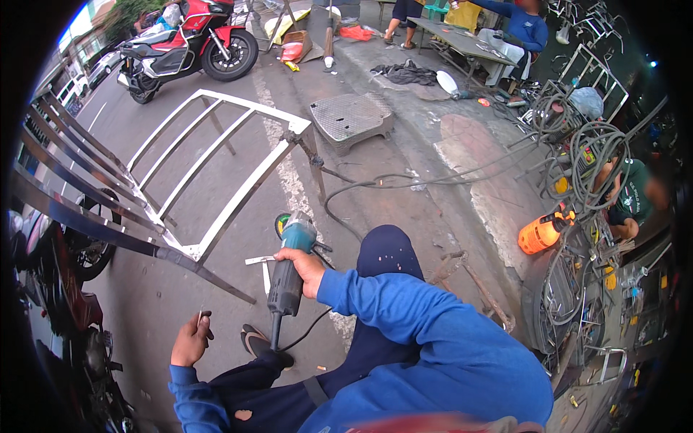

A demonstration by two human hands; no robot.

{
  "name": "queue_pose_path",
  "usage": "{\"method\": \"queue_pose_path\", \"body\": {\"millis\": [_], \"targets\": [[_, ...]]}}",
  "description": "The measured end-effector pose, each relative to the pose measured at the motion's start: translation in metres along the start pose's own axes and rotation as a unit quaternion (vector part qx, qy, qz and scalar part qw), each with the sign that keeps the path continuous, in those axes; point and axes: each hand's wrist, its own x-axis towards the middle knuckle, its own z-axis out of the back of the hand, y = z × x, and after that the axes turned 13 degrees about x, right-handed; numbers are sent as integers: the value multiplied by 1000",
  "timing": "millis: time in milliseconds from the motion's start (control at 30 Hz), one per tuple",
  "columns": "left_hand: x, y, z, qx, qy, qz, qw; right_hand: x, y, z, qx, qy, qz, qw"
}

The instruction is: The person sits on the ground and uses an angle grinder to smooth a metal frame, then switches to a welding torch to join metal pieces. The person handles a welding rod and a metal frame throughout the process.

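Observation:
My right hand (309, 273) is closed around the dark grey body of an angle grinder (287, 278). The grinder's teal head points away from me, with a green and yellow disc on its left side. My left hand (190, 340) is raised over the ground, fingers pinched together around something thin and small that I cannot make out. Ahead stands a bare metal chair frame (240, 189) with slatted seat and curved back bars; neither hand touches it. A cable clamp grips its far right corner. Beside the grinder shows a small T-shaped metal piece (266, 268).
A checkered metal step (351, 119) stands beyond the chair. Cables (404, 178) run across the pavement to coils at right, near an orange sprayer bottle (545, 232). A red motorcycle (191, 47) is parked far left. Other people sit at the far table (462, 40) and at right.

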Motion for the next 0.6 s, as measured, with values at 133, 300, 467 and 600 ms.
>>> {"method": "queue_pose_path", "body": {"millis": [133, 300, 467, 600], "targets": [[-2, -11, 2, -9, 4, -8, 1000, 3, -2, 0, -5, 7, 2, 1000], [-4, -29, -1, 15, -13, -3, 1000, 0, 0, 1, -10, 2, 4, 1000], [3, -61, -47, -32, -32, -115, 992, -4, 1, -1, 9, 31, -14, 999], [0, -91, -81, -245, 48, -127, 960, -7, 4, -4, -10, 47, 20, 999]]}}
